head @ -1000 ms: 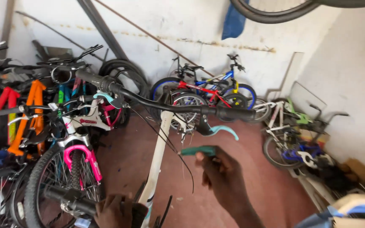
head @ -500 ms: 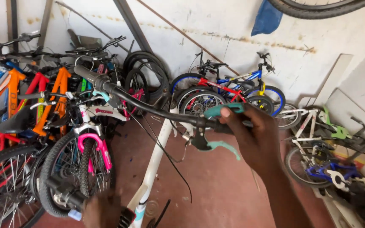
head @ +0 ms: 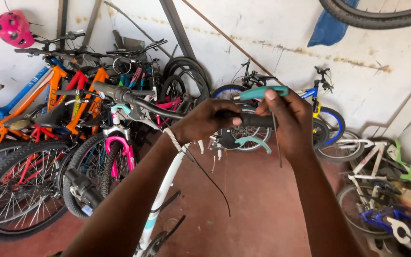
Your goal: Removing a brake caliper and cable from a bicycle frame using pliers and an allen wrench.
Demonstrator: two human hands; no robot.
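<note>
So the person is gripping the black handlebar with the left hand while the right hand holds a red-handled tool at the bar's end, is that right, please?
Not quite: the tool's handle is teal, not red, as the head view shows. The rest stands: the left hand grips the black handlebar, and the right hand holds the tool at the bar's end.

The handlebar (head: 167, 108) is black. Just above its right end, the tool handle (head: 262, 92) is teal; below that end, the brake lever (head: 253, 142) is pale teal. Below the handlebar, the frame tube (head: 165, 190) is white and the fork (head: 117, 147) pink. Far upper left of it, the helmet (head: 11, 27) is pink with black dots.
</note>
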